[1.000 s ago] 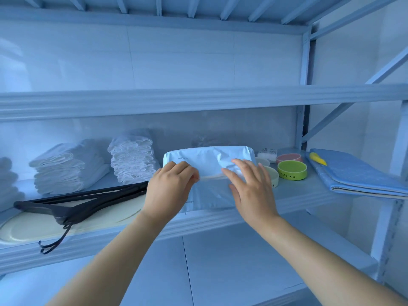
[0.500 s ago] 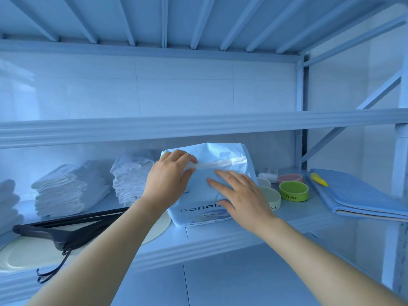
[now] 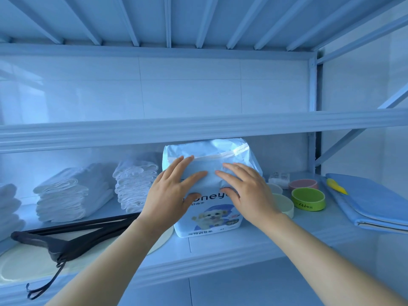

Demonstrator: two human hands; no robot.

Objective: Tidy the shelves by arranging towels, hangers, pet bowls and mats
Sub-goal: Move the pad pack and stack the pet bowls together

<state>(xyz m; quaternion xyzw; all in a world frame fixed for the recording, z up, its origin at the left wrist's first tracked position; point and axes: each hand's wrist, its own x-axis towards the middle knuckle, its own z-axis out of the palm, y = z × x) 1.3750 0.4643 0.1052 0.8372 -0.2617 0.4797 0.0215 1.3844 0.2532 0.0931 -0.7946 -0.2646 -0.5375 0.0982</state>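
A pale blue pack of pet pads (image 3: 215,221) with a puppy picture stands upright in the middle of the shelf (image 3: 220,255). My left hand (image 3: 170,195) and my right hand (image 3: 247,193) both lie flat against its front, fingers straight. White folded towel stacks (image 3: 70,193) (image 3: 134,184) sit behind at the left. Black hangers (image 3: 72,239) lie on a cream oval mat (image 3: 24,266) at the front left. A green bowl (image 3: 308,198), a pink bowl (image 3: 303,184) and cream bowls (image 3: 283,206) stand right of the pack.
A folded blue mat (image 3: 375,202) with a yellow object (image 3: 336,186) on it lies at the right end. A small white packet (image 3: 279,177) sits behind the bowls. The shelf above (image 3: 198,127) hangs just over the pack's top. A lower shelf shows below.
The pack has been tipped from lying flat to standing upright, its printed front now facing me. Both hands went from holding its top edge to lying flat on its front.
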